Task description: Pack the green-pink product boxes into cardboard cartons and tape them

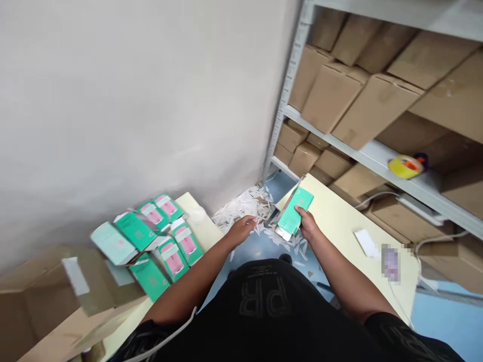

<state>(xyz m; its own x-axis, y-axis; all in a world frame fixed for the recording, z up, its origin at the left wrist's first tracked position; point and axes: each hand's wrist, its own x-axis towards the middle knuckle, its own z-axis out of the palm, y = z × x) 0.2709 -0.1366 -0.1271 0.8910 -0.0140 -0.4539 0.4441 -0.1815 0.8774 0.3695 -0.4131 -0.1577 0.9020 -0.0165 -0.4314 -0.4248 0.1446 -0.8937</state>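
Observation:
My right hand (308,224) grips a flat green carton (296,211) by its lower right side, over the edge of the pale table. The carton's near end shows white flaps that look loose. My left hand (242,230) is in the air to the left of the carton, apart from it. Its fingers are curled together, and whatever may be between them is too small to make out. Farther left lie several more green cartons (139,230), some with a pink picture on the front (173,257).
White paper strips (241,203) litter the blue floor between two pale tables (339,216). Metal shelving (320,131) on the right holds brown boxes (334,95) and yellow tape (403,167). An open brown box (94,281) stands at the left. A white cable (166,342) crosses my left sleeve.

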